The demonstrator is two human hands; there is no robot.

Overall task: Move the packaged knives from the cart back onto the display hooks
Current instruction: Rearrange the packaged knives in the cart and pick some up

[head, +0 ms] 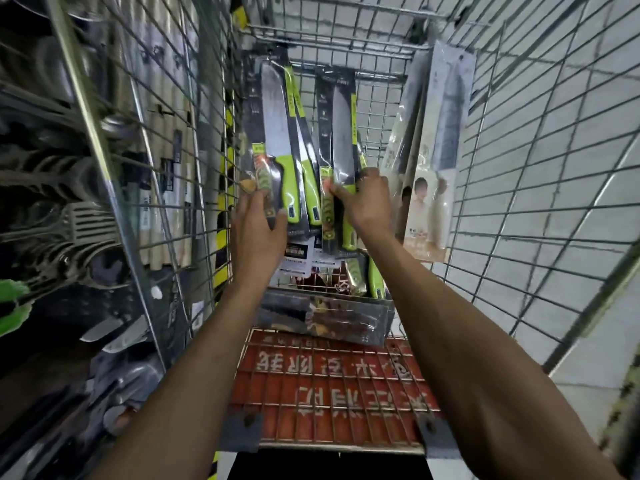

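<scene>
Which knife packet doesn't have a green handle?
The pale packaged knife leaning on the cart's right wall; the black packets in both hands hold green-handled knives.

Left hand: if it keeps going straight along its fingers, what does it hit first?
The left hand already touches the green-handled packaged knife; behind that likely the cart's wire wall, depth unclear.

Cart (519, 140): bare metal wire, dull grey sheen. Knife packs (277, 133): glossy clear plastic over dark card; steel blades, smooth lime plastic handles. Pale pack (436, 161) at cart's right wall: matt printed card. Red plastic panel (329, 386) under wire, scuffed.
</scene>
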